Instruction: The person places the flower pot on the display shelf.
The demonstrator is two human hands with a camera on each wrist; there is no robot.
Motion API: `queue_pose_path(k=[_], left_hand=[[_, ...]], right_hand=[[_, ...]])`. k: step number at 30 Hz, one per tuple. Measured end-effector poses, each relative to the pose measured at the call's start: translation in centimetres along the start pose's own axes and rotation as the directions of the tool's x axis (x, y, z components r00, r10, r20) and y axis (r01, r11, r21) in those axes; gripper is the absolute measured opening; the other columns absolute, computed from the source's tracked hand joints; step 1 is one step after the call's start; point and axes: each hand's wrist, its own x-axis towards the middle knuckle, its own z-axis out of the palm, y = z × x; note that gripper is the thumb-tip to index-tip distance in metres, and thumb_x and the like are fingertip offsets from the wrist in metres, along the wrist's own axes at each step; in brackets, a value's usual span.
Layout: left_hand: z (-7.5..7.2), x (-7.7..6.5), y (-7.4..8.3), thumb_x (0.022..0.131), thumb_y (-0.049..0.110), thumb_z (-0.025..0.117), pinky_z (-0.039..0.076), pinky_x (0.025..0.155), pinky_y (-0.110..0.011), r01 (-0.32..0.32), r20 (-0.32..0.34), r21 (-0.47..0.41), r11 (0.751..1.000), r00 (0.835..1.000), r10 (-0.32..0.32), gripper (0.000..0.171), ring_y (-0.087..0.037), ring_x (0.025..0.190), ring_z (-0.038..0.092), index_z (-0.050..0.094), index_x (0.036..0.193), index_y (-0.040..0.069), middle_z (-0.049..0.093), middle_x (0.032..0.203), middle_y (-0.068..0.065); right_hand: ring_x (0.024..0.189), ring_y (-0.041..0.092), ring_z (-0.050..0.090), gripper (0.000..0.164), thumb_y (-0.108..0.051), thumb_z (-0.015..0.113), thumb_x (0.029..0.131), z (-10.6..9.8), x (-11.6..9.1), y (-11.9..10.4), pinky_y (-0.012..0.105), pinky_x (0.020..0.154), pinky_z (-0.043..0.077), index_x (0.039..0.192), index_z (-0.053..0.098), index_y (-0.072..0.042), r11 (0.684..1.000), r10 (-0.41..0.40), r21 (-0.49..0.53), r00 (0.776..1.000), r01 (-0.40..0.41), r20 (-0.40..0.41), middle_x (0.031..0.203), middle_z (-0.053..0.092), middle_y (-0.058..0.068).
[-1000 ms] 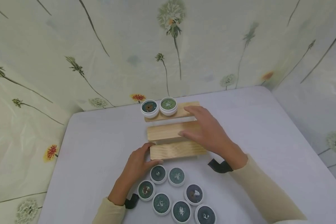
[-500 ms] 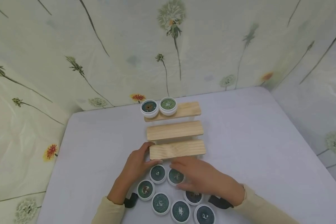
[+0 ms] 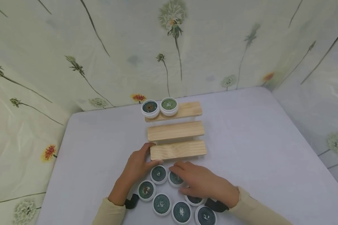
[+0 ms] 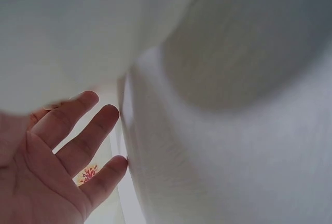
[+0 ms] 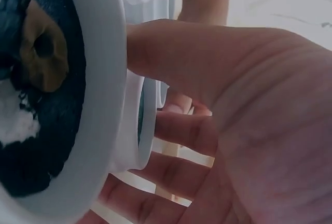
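My left hand grips the left end of the lowest plank of a three-tier wooden stand, thumb in front and index finger behind. In the left wrist view several left fingers are spread out. My right hand is over a small round white tub with a dark green, white-flecked filling. Its fingers curl round the far side and its thumb lies on the near side. Another white tub fills the left of the right wrist view. Two similar tubs stand on the top tier.
Several more white tubs stand close together on the white tabletop before the stand. One dark tub is partly covered by the right hand. A flower-patterned curtain hangs behind the table.
My right hand has come down from the right side of the upper tiers to the tub in front of the stand. The left hand keeps its hold on the lowest plank.
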Motion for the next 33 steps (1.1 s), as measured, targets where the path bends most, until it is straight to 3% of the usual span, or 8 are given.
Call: queue_pose_path(k=[10, 16, 23, 29, 33], left_hand=[[0.3, 0.0, -0.1, 0.082, 0.045, 0.089, 0.051, 0.101, -0.052, 0.0, 0.009, -0.004, 1.0, 1.0, 0.0, 0.07, -0.031, 0.118, 0.068, 0.057, 0.139, 0.02, 0.071, 0.129, -0.01], [0.2, 0.0, 0.1, 0.082, 0.044, 0.09, 0.049, 0.104, -0.052, 0.018, 0.02, 0.001, 1.0, 1.0, -0.018, 0.072, -0.03, 0.123, 0.065, 0.056, 0.14, 0.02, 0.07, 0.132, -0.009], [0.0, -0.1, 0.3, 0.082, 0.041, 0.09, 0.051, 0.103, -0.052, 0.02, 0.013, 0.009, 1.0, 1.0, -0.02, 0.072, -0.031, 0.122, 0.066, 0.057, 0.141, 0.018, 0.07, 0.131, -0.01], [-0.2, -0.2, 0.6, 0.082, 0.042, 0.09, 0.05, 0.104, -0.052, 0.025, 0.019, 0.014, 1.0, 0.999, -0.025, 0.072, -0.032, 0.123, 0.065, 0.056, 0.141, 0.018, 0.07, 0.132, -0.011], [-0.2, -0.1, 0.6, 0.082, 0.042, 0.089, 0.05, 0.105, -0.052, 0.037, 0.027, 0.015, 0.999, 0.999, -0.038, 0.073, -0.032, 0.124, 0.065, 0.056, 0.142, 0.018, 0.069, 0.134, -0.011]], right_hand=[[0.109, 0.017, 0.06, 0.059, -0.023, 0.089, 0.083, 0.0, 0.3, -0.1, 0.034, 0.09, 0.055, 0.135, 0.064, -0.012, 0.998, 0.047, 0.037, 0.999, -0.048, 0.024, 0.119, 0.063, 0.002], [0.092, 0.009, 0.055, 0.06, -0.025, 0.091, 0.081, 0.2, 0.4, 0.3, 0.028, 0.078, 0.053, 0.135, 0.067, -0.013, 0.998, 0.048, 0.049, 0.999, -0.049, 0.02, 0.111, 0.061, 0.0], [0.11, 0.018, 0.062, 0.064, -0.027, 0.089, 0.083, -0.2, 0.1, 0.6, 0.037, 0.094, 0.055, 0.136, 0.061, -0.006, 0.995, 0.084, 0.043, 0.996, -0.085, 0.023, 0.125, 0.058, 0.004], [0.103, 0.012, 0.06, 0.066, -0.029, 0.088, 0.085, -2.0, -0.2, 0.7, 0.035, 0.088, 0.056, 0.14, 0.058, -0.008, 0.99, 0.111, 0.09, 0.994, -0.111, 0.011, 0.12, 0.058, -0.001], [0.107, 0.011, 0.058, 0.066, -0.033, 0.087, 0.087, -3.5, -0.5, 1.2, 0.036, 0.091, 0.055, 0.142, 0.058, -0.011, 0.991, 0.111, 0.075, 0.993, -0.108, -0.034, 0.123, 0.056, -0.003]])
